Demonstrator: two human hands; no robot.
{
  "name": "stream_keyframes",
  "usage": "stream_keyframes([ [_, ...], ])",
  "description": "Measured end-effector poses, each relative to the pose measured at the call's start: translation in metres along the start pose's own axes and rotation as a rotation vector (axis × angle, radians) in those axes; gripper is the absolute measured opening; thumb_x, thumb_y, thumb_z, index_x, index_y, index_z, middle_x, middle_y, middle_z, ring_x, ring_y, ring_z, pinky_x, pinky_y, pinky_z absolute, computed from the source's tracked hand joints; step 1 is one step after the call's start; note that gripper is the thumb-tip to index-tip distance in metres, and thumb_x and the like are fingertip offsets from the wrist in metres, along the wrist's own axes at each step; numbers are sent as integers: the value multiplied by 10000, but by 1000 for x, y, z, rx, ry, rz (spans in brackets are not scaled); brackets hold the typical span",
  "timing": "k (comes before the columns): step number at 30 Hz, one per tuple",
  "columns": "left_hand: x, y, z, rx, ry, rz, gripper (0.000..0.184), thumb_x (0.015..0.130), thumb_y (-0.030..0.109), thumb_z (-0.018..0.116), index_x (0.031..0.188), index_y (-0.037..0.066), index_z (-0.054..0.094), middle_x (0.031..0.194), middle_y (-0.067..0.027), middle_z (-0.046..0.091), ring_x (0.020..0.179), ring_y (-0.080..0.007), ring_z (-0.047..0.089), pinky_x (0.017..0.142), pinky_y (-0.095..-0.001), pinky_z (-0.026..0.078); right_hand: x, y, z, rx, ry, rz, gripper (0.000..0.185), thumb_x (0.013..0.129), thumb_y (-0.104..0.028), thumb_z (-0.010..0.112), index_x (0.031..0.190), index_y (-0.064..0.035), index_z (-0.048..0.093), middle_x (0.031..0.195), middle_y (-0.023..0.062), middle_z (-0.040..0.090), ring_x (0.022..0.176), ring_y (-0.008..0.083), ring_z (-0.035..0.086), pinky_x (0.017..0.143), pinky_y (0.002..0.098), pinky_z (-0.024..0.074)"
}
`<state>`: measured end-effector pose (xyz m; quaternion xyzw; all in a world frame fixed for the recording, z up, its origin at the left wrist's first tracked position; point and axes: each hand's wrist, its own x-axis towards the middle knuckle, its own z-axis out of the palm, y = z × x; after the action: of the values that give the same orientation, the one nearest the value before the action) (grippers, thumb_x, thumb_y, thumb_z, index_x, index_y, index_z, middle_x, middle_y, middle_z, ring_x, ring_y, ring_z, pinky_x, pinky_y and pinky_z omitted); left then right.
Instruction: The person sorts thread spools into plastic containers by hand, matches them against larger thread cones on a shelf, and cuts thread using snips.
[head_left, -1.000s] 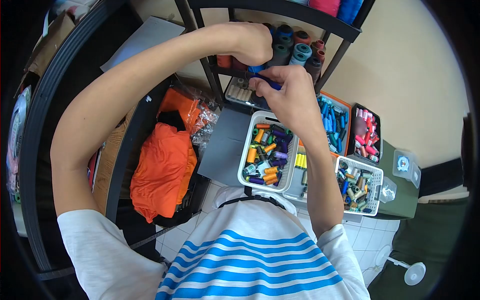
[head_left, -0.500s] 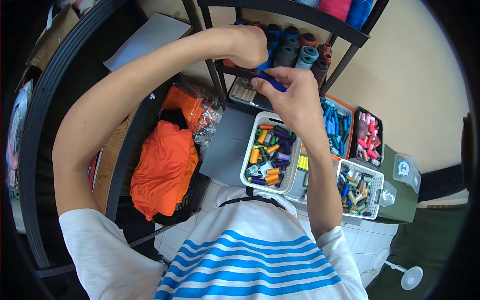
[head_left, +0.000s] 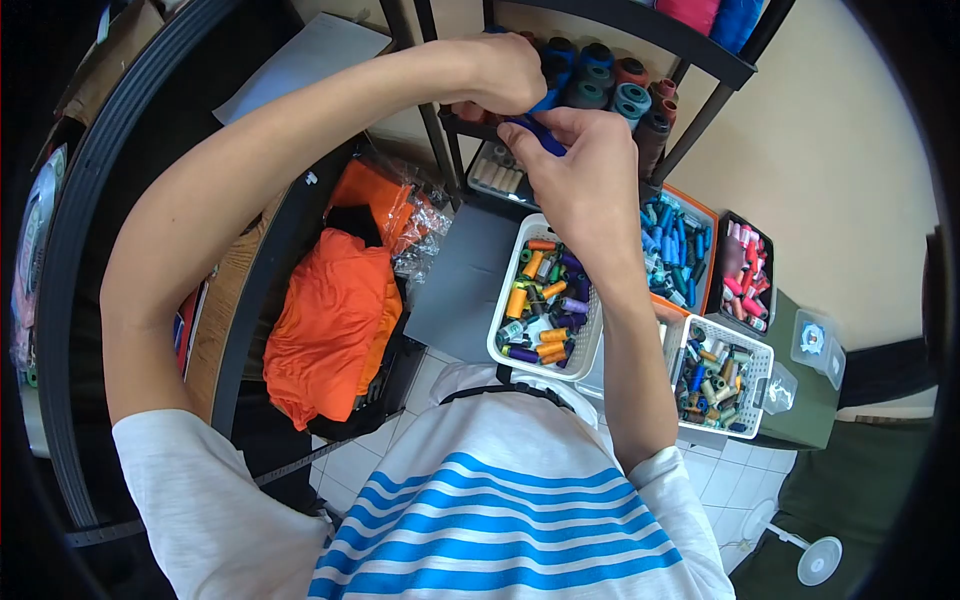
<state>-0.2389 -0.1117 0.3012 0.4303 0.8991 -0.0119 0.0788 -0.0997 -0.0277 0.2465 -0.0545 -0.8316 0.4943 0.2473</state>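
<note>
My right hand (head_left: 588, 165) is closed around a dark blue spool of thread (head_left: 545, 137), much of which is hidden by the fingers. Close above and to the left, my left hand (head_left: 508, 76) is curled shut with its back towards me. What its fingers hold, if anything, is hidden. Both hands are raised in front of a black rack, near large thread cones (head_left: 588, 87) in blue, green and brown. Below my right hand is a white basket (head_left: 497, 335) of orange, purple and green thread spools.
An orange-rimmed bin of blue spools (head_left: 672, 240), a black bin of pink and red spools (head_left: 743, 278) and a white basket of mixed spools (head_left: 722, 380) stand to the right. Orange cloth (head_left: 330, 320) lies at left. The black rack (head_left: 630, 35) rises ahead.
Both hands have shifted slightly upward in view, still close together. The dark blue spool stays in my right hand. The surroundings have shifted a little as the camera moved.
</note>
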Motion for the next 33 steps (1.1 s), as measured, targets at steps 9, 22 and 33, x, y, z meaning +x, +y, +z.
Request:
stream_keyframes([
  [9, 8, -3, 7, -127, -82, -36, 342, 861, 141, 504, 947, -90, 741, 827, -240, 760, 700, -317, 776, 567, -394, 614, 0, 3, 5, -50, 60, -124, 234, 899, -95, 719, 966, 129, 732, 747, 294, 689, 718, 400, 731, 680, 423, 554],
  [22, -2, 3, 3, -48, -91, -79, 320, 869, 114, 508, 934, -83, 752, 843, -236, 763, 701, -307, 779, 586, -420, 633, 4, 4, 11, -20, 32, -137, 183, 905, -53, 703, 940, 125, 732, 757, 280, 705, 744, 429, 726, 685, 434, 556],
  [33, -8, -10, 6, -34, -20, -112, 253, 834, 109, 569, 856, -51, 764, 745, -213, 706, 680, -314, 731, 606, -419, 580, 15, 15, 29, -14, 3, -237, 165, 909, -57, 722, 940, 102, 753, 813, 284, 720, 761, 421, 728, 676, 438, 561],
])
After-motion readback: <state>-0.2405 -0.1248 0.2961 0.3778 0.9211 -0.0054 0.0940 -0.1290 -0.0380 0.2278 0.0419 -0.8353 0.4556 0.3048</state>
